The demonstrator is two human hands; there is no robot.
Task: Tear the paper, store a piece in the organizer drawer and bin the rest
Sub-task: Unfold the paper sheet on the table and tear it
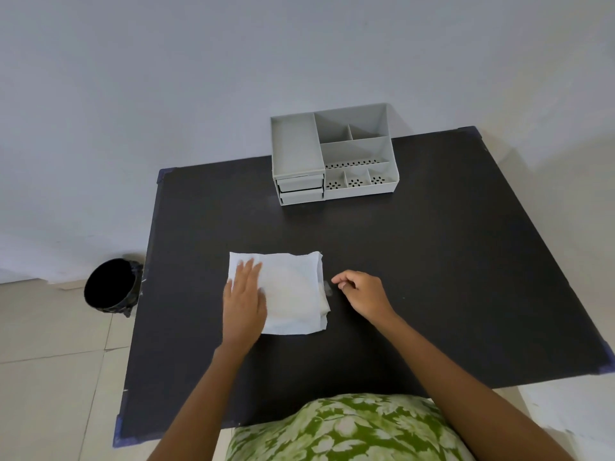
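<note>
Paper (293, 291), soft folded white square on matte black table (432, 261); left hand (244, 304) flat w/ fingers released, right hand (362, 292) loosely curled, empty.

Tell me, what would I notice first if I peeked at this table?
First you'd spot the white paper lying bright on the black table, with the left hand flat on it and the right hand curled just beside its edge. Next, the grey organizer at the table's far edge, its two small drawers shut. Down on the floor to the left stands a black bin.
</note>
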